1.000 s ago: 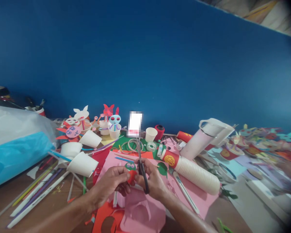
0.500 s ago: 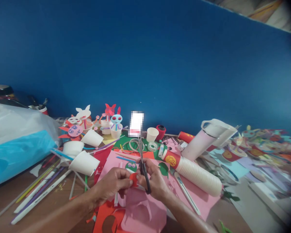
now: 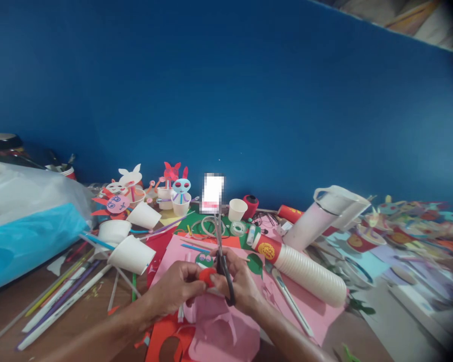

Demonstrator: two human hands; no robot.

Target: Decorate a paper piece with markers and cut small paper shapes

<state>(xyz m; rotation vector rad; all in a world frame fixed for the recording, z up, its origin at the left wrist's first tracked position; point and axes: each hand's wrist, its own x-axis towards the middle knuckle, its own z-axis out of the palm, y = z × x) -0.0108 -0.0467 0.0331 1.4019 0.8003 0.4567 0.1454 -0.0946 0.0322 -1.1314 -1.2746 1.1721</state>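
My left hand point(image 3: 179, 286) is closed, pinching the left edge of a small red paper piece point(image 3: 207, 276). On the other side, my right hand point(image 3: 237, 284) has its fingers round dark-handled scissors point(image 3: 226, 279), whose blades point up and away from me. The right thumb also touches the red paper. Below both hands lies cut pink paper point(image 3: 226, 327), partly over an orange-red sheet point(image 3: 166, 327) with holes cut in it. Just beyond the hands is a small green paper face point(image 3: 204, 259).
To the right lie a stack of paper cups point(image 3: 309, 271) and a utility knife point(image 3: 292, 301); a white jug point(image 3: 317, 216) stands behind. Left are tipped white cups point(image 3: 132, 256), markers point(image 3: 60, 311) and a plastic bag point(image 3: 30, 226). Paper puppets in cups point(image 3: 181, 193) stand near the blue wall.
The red paper has shifted slightly left and turned a little between my fingers. Both hands stay in nearly the same place, and the scissors remain in my right hand.
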